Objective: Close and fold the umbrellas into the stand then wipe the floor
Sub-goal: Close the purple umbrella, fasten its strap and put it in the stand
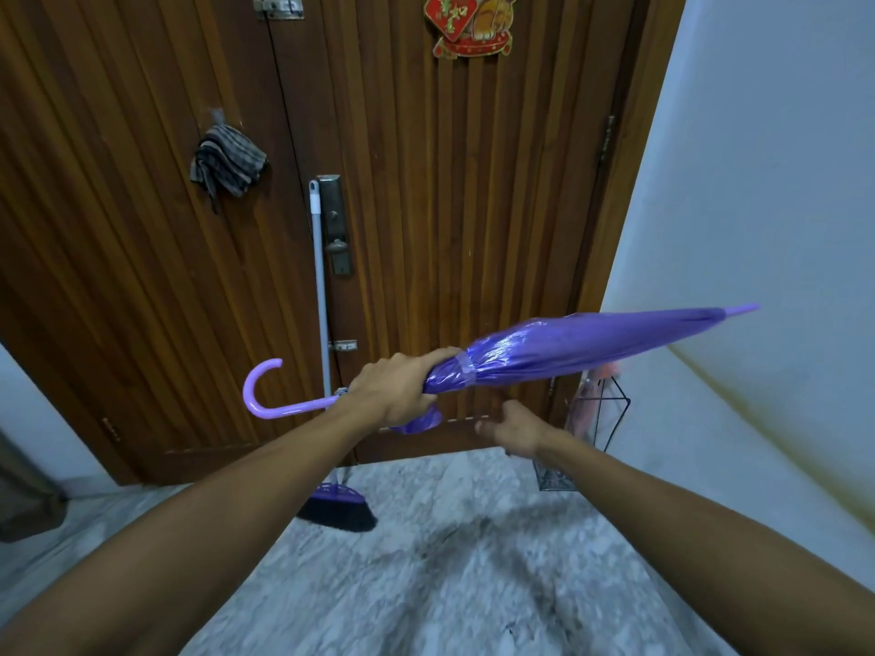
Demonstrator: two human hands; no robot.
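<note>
**Q:** At centre frame, what does the left hand hold?

**A:** It is clenched around the purple umbrella at the bunched lower end of the canopy, just beside the tie strap. The umbrella is closed and lies nearly level in the air, its hooked handle pointing toward 9 o'clock and its tip rising slightly toward 2 o'clock.

**Q:** And the right hand?

**A:** It hovers just below the canopy, at about 5 o'clock from the left hand, fingers loosely spread and grasping nothing (no contact with the umbrella is visible).

**Q:** Where is the stand?

**A:** A black wire umbrella stand sits on the floor at about 3 o'clock from the right hand, against the white wall near the door's hinge side. Something pinkish red stands inside it; blur hides what it is.

**Q:** What forms the background?

**A:** A slatted wooden door fills the upper frame. A striped cloth hangs on it toward 10 o'clock, a red and gold decoration at 12 o'clock. A broom with a grey pole and purple head leans against the door beside the lock plate, bristles resting on the marble floor (grey-white, with dark smudges near 6 o'clock).
</note>
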